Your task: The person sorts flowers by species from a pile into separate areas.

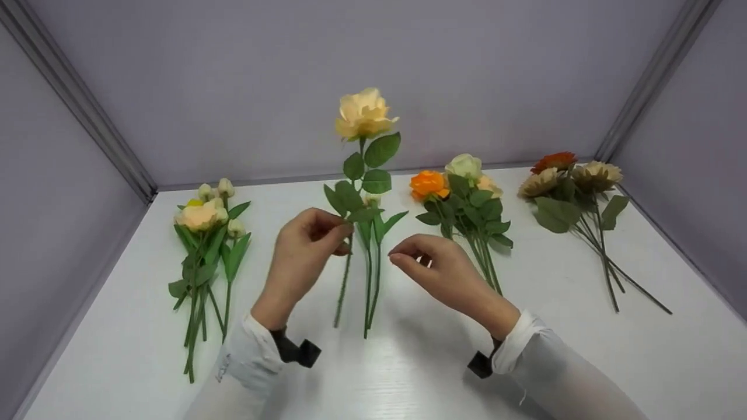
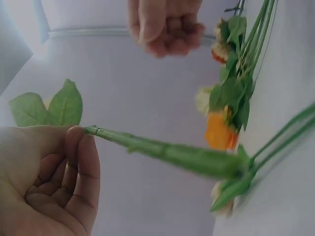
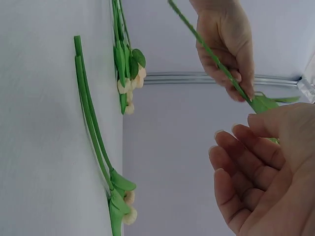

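My left hand (image 1: 299, 256) pinches the green stem of a pale yellow rose (image 1: 365, 115) between thumb and fingertips, just below its leaves. The rose is held upright above the table, its bloom against the back wall. In the left wrist view, the lower stem (image 2: 172, 151) points away from the hand toward the camera's right. My right hand (image 1: 452, 271) hovers to the right of the stem, fingers loosely bent, nothing in its grasp. Behind and below the rose, tulips with green stems (image 3: 88, 108) lie on the table between the two hands, their pale heads partly hidden in the head view.
On the white table (image 1: 385, 385), a bunch with a peach rose (image 1: 200, 216) and white tulips lies at left. Right of the middle lie an orange rose (image 1: 429, 185) and a pale green rose (image 1: 464, 167). Beige and rust-red flowers (image 1: 596, 176) lie far right. Walls (image 1: 233, 87) enclose the table.
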### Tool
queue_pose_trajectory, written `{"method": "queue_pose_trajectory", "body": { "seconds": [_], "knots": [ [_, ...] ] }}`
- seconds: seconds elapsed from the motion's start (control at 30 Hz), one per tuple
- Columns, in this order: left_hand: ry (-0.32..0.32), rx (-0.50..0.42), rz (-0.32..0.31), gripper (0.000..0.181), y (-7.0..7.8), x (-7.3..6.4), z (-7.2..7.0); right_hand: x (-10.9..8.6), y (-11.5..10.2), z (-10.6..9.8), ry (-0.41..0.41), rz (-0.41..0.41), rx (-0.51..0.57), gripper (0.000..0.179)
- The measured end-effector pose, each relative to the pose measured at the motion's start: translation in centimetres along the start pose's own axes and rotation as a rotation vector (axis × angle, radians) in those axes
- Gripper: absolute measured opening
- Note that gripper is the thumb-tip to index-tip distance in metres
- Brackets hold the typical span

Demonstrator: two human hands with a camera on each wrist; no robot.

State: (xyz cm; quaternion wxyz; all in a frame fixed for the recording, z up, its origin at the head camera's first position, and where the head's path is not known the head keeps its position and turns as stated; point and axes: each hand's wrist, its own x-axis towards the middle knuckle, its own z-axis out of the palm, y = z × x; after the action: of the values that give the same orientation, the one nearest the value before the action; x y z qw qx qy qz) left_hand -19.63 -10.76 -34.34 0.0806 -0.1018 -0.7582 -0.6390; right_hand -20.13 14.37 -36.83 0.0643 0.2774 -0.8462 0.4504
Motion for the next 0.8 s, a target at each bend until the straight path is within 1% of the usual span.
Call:
{"method": "queue_pose_trajectory", "body": {
  "seconds": [0.07, 0.13, 0.2, 0.3, 0.47, 0.6, 0.73, 0.8],
  "knots": [
    [-0.027, -0.076, 0.014, 0.011, 0.0, -0.1, 1.8, 0.0, -0.1, 0.2, 0.008, 0.004, 0.041, 0.015],
    [-0.053, -0.115, 0.028, 0.013, -0.1, -0.3, 3.0, -0.1, -0.2, 0.3, 0.021, 0.009, 0.07, 0.016],
    [-0.075, -0.13, 0.039, 0.015, -0.2, -0.4, 4.0, -0.1, -0.2, 0.3, 0.035, 0.021, 0.091, 0.014],
    [-0.089, -0.123, 0.048, 0.017, -0.5, -0.5, 4.9, -0.1, -0.2, 0.2, 0.051, 0.053, 0.122, 0.008],
    [-0.08, -0.077, 0.041, 0.018, -1.3, -0.7, 5.3, 0.0, 0.0, 0.5, 0.045, 0.117, 0.184, 0.006],
    [-0.093, -0.034, 0.047, 0.021, -1.5, -0.7, 5.4, 0.1, 0.4, 0.5, 0.026, 0.136, 0.194, 0.006],
    [-0.14, -0.001, 0.06, 0.031, -1.4, -0.7, 5.2, 0.2, 0.9, -0.6, 0.036, 0.131, 0.168, 0.007],
    [-0.152, 0.053, 0.087, 0.036, -1.2, -0.7, 4.9, 0.3, 1.1, -1.8, 0.058, 0.143, 0.15, 0.008]
  ]
}}
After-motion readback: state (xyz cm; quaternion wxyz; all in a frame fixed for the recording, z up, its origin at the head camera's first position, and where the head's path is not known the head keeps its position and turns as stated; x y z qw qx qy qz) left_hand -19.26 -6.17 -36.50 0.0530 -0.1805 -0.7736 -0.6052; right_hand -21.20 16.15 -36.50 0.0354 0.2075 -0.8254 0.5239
